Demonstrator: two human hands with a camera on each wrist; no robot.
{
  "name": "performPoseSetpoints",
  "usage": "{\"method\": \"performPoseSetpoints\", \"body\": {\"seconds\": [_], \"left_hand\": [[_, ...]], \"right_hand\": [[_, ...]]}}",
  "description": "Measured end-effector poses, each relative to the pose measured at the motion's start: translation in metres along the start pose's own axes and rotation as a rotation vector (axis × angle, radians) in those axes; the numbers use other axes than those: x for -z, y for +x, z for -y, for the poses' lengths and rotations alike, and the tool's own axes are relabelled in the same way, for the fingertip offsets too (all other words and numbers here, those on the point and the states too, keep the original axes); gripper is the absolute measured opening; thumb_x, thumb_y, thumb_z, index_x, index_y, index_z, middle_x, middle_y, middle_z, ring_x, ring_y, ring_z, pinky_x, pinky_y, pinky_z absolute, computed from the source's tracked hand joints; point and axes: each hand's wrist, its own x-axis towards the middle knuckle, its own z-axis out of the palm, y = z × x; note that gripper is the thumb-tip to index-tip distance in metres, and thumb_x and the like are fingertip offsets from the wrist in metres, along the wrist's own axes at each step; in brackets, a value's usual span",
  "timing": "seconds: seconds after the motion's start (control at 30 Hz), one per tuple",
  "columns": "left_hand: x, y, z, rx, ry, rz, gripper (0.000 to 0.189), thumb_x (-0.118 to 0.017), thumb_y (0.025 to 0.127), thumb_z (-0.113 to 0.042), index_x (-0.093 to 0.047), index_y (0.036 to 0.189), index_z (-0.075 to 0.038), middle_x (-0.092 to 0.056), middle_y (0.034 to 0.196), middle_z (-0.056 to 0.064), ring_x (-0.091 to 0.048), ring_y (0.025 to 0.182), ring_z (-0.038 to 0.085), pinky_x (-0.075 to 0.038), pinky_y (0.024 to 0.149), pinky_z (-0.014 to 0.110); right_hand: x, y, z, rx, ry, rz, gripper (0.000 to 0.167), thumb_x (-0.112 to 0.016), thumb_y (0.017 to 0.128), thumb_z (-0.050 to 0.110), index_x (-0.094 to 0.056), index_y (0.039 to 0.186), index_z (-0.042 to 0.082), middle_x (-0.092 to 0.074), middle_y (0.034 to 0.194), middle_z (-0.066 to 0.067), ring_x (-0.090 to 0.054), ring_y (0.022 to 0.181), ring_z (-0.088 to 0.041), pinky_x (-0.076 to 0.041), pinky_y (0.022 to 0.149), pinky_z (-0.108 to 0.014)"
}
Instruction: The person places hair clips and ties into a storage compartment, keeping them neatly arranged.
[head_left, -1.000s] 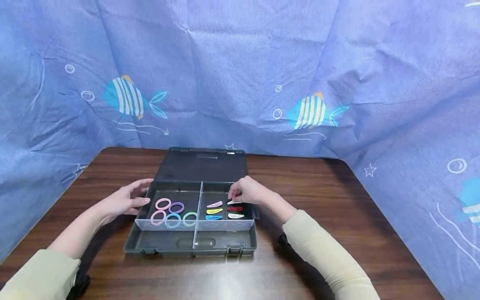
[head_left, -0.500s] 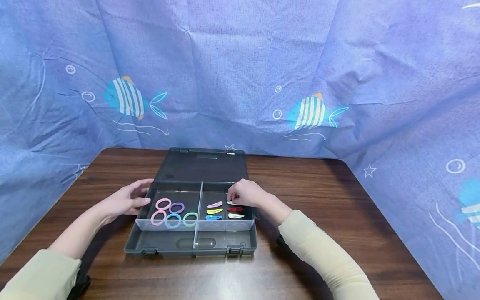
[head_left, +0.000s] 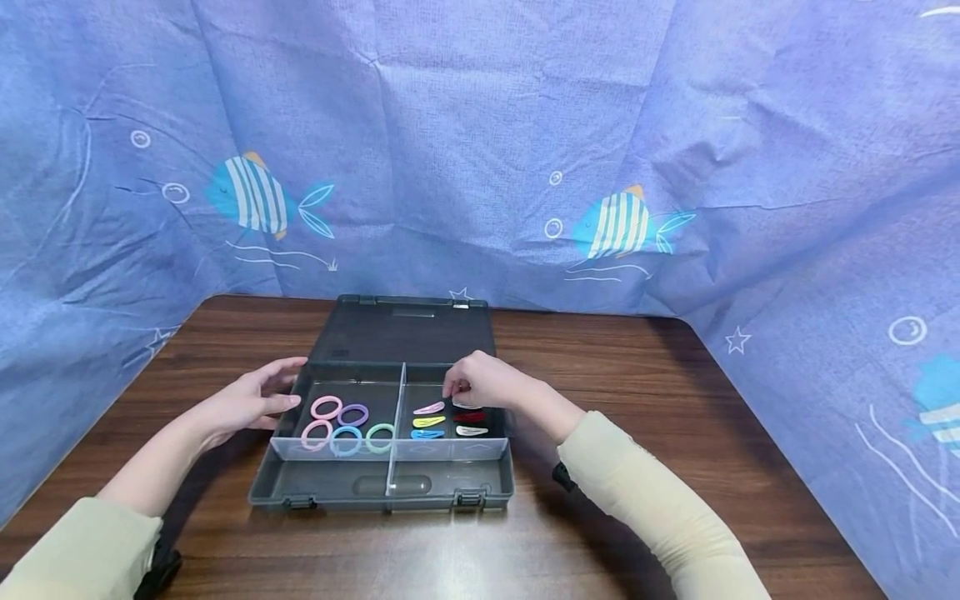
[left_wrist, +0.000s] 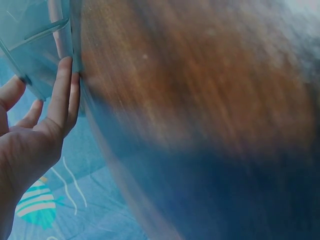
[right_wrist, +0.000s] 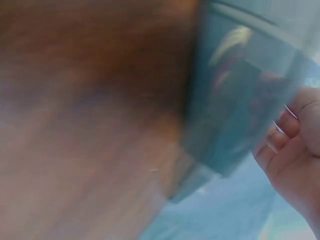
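Note:
A dark translucent organizer box point(head_left: 450, 481) stands on the table with its lid folded back. My left hand point(head_left: 251, 400) touches the box's left side with extended fingers, also seen in the left wrist view. Over the back right compartment, my right hand point(head_left: 487, 383) hangs with loosely curled fingers; nothing shows between them. Below it lie snap hair clips in two columns: a pink clip point(head_left: 430, 408), a yellow clip point(head_left: 429, 422), a blue clip point(head_left: 427, 434), a red clip point(head_left: 469, 417), a white clip point(head_left: 472, 432) and another white clip, partly hidden by the hand.
The back left compartment holds several hair ties, among them a purple hair tie point(head_left: 353, 414) and a green hair tie point(head_left: 380, 428). Clear dividers point(head_left: 337, 451) part the box. Its lid point(head_left: 408, 329) lies behind, near a blue fish-print curtain point(head_left: 480, 167).
My right hand has lifted slightly and moved left from the back white clip, which stays in the compartment. The left hand has kept its place at the box.

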Motion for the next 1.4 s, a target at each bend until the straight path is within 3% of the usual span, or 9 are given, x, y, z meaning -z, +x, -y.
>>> {"method": "performPoseSetpoints", "body": {"seconds": [0.3,0.5,0.87,1.1,1.4], "left_hand": [[0.0,-0.002,-0.003,-0.001,-0.004,-0.007,0.075,-0.057,0.095,-0.018,-0.009,0.151,-0.008,-0.018,0.146,0.033,-0.048,0.12,0.042,-0.052,0.087,0.049],[0.0,-0.002,-0.001,0.006,-0.006,-0.006,0.076,-0.057,0.095,-0.02,-0.008,0.152,-0.009,-0.018,0.147,0.032,-0.047,0.121,0.043,-0.051,0.087,0.049],[0.003,0.0,0.003,0.002,-0.044,0.022,0.073,-0.054,0.096,-0.017,-0.007,0.151,-0.009,-0.017,0.148,0.032,-0.05,0.118,0.038,-0.05,0.088,0.05],[0.004,-0.001,0.002,-0.002,-0.076,0.043,0.073,-0.053,0.097,-0.015,-0.006,0.151,-0.009,-0.016,0.148,0.032,-0.052,0.116,0.034,-0.051,0.088,0.049],[0.003,0.0,0.002,-0.021,-0.083,0.052,0.073,-0.053,0.097,-0.014,-0.005,0.151,-0.007,-0.015,0.148,0.033,-0.051,0.117,0.036,-0.051,0.087,0.05]], "right_hand": [[0.025,0.031,0.035,0.15,0.108,0.059,0.01,-0.068,0.086,0.008,-0.072,0.095,0.009,-0.069,0.086,0.003,-0.058,0.073,-0.001,-0.048,0.068,-0.013],[0.022,0.06,0.056,0.221,0.155,0.137,0.014,-0.067,0.087,0.008,-0.072,0.1,0.008,-0.071,0.093,-0.001,-0.058,0.076,-0.001,-0.047,0.072,-0.011],[-0.011,0.105,0.077,0.206,0.141,0.315,0.023,-0.064,0.09,0.011,-0.069,0.112,0.013,-0.068,0.108,0.002,-0.058,0.09,-0.005,-0.045,0.079,-0.012],[-0.026,0.116,0.078,0.154,0.159,0.348,0.026,-0.063,0.09,0.012,-0.068,0.115,0.019,-0.065,0.113,0.009,-0.057,0.1,-0.007,-0.043,0.083,-0.012],[-0.036,0.122,0.079,0.153,0.164,0.38,0.027,-0.062,0.091,0.012,-0.068,0.116,0.021,-0.066,0.108,0.009,-0.055,0.091,-0.002,-0.043,0.078,-0.011]]}}
